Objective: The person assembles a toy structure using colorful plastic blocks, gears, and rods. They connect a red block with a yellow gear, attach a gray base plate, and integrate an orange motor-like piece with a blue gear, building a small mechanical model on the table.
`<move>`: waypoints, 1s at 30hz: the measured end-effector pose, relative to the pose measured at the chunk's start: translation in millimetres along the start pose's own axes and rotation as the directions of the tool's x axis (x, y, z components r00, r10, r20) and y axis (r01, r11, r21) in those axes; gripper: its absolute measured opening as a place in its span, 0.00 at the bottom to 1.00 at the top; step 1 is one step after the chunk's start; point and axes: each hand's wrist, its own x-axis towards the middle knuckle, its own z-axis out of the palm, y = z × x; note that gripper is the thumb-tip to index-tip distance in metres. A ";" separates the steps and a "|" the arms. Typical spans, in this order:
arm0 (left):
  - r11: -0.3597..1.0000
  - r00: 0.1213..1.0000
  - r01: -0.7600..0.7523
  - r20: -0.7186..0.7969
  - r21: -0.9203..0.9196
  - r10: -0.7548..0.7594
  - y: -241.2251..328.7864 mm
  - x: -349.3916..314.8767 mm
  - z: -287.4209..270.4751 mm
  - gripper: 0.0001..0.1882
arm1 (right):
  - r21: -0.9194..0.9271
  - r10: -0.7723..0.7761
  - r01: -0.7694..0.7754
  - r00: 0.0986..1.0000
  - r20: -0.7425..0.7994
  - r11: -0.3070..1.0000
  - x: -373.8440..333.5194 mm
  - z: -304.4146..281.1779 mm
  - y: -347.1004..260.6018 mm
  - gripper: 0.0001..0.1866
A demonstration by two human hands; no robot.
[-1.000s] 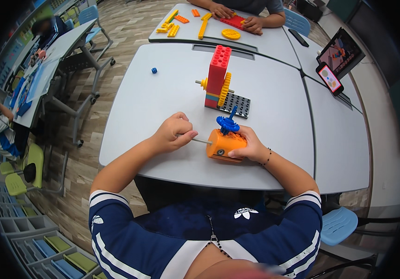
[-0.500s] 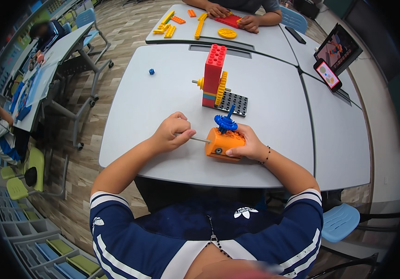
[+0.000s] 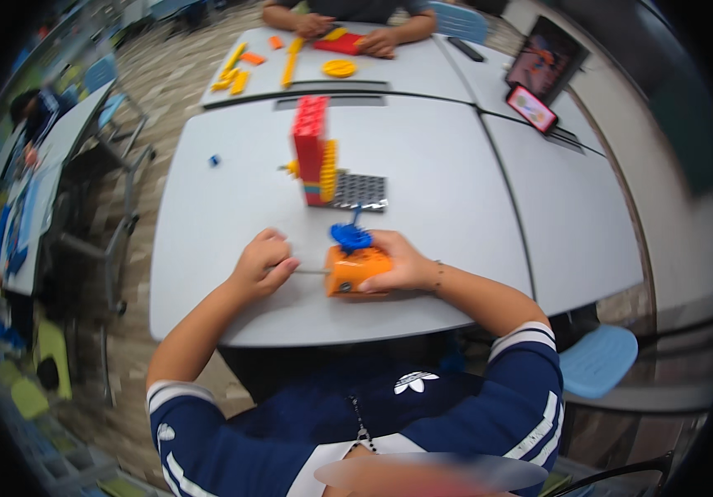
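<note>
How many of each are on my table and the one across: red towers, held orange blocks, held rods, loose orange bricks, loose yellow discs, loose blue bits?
Red tower: 1
Held orange block: 1
Held rod: 1
Loose orange bricks: 2
Loose yellow disc: 1
Loose blue bit: 1
Total: 7

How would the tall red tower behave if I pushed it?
The red tower may tip fairly easily, being tall and narrow. The dark plate reaching out to its right could steady that side, so leftward looks likelier. It would probably feel stiff, since it seems built of plastic bricks.
</note>
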 end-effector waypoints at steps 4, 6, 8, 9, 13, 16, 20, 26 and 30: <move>0.999 0.999 0.032 0.003 -0.012 -0.032 1.0 0.5 -0.4 0.16 | -0.117 -0.065 0.063 0.998 -0.014 0.991 2.0 -1.0 -0.6 0.33; 0.998 0.998 0.063 -0.003 -0.030 -0.063 1.9 -1.6 -0.8 0.16 | -0.109 -0.053 0.051 0.998 -0.013 0.993 1.4 -0.1 -2.6 0.33; 0.996 0.997 0.082 0.004 -0.042 -0.082 1.9 -3.8 -0.8 0.16 | -0.097 -0.022 0.022 1.000 -0.001 0.995 2.1 1.4 -4.9 0.33; 0.994 0.996 0.093 0.001 -0.061 -0.093 1.6 -4.7 -0.8 0.17 | -0.117 -0.034 0.033 0.999 -0.008 0.993 1.8 1.8 -6.1 0.33; 0.990 0.994 0.108 0.011 -0.089 -0.108 0.6 -6.2 -1.0 0.17 | -0.137 -0.049 0.044 0.998 -0.032 0.990 1.1 5.5 -8.9 0.33; 0.987 0.993 0.118 0.018 -0.106 -0.117 1.8 -6.1 -1.1 0.17 | -0.187 -0.056 0.048 0.998 -0.036 0.981 0.4 4.7 -9.3 0.33; 0.986 0.992 0.122 0.024 -0.111 -0.120 4.3 -5.8 -1.7 0.17 | -0.194 -0.067 0.060 0.997 -0.032 0.979 0.7 4.2 -7.4 0.33; 0.987 0.992 0.122 0.050 -0.105 -0.117 7.0 -6.3 -2.6 0.17 | -0.178 -0.085 0.083 0.996 -0.003 0.980 2.0 2.6 -3.7 0.33; 0.989 0.994 0.106 0.036 -0.099 -0.103 7.7 -6.5 -1.3 0.16 | -0.161 -0.123 0.119 0.992 -0.013 0.980 2.1 3.6 -2.8 0.32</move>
